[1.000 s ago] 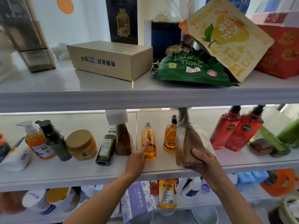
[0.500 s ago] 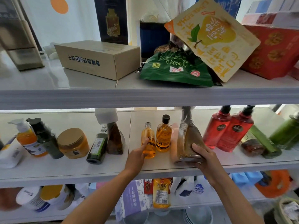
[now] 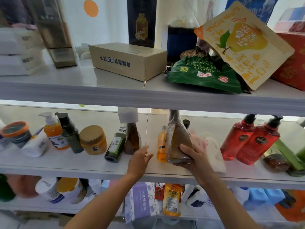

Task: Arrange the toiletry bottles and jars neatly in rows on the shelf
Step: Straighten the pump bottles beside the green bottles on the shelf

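Note:
On the middle shelf my right hand grips the base of a tall brown bottle, upright near the front edge. Just left of it stands a small orange bottle; a second one behind is mostly hidden, only its dark cap showing. My left hand hovers open beside the orange bottle, touching nothing. Further left stand a brown flask with a white cap, a tilted dark green bottle, an amber jar, a dark pump bottle and an orange pump bottle.
Two red pump bottles stand at the right, with a pink-white tube lying beside my right hand and green bottles at the far right. The upper shelf holds a cardboard box and snack bags. More items fill the lower shelf.
My left hand has let go of the small orange bottle and pulled back left, fingers apart. My right hand has shifted the brown bottle left, in front of the second orange bottle.

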Motion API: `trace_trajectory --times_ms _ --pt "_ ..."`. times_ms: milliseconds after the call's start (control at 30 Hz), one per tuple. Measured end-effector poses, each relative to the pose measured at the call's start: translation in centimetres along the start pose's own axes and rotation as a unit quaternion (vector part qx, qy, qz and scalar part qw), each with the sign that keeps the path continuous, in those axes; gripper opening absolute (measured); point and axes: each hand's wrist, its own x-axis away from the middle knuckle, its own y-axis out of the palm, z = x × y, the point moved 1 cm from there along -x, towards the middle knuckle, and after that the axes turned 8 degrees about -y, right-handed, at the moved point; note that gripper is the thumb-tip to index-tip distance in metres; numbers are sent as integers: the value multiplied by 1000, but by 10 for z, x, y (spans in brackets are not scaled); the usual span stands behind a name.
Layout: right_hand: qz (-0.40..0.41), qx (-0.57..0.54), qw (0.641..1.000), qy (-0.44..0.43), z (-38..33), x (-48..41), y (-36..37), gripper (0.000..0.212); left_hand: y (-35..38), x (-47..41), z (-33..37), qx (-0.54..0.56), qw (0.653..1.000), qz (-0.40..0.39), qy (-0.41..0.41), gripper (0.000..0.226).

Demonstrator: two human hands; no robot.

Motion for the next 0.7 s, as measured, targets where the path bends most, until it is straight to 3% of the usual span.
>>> trace_trajectory --times_ms 167,400,700 --pt "-4 18 997 72 34 -16 42 43 -25 10 -26 -4 999 50 10 18" --pt "63 13 982 180 71 -48 81 42 -44 10 -46 6 997 77 27 15" --pt "193 13 959 206 87 -74 106 60 -65 18 -68 -11 990 128 51 19"
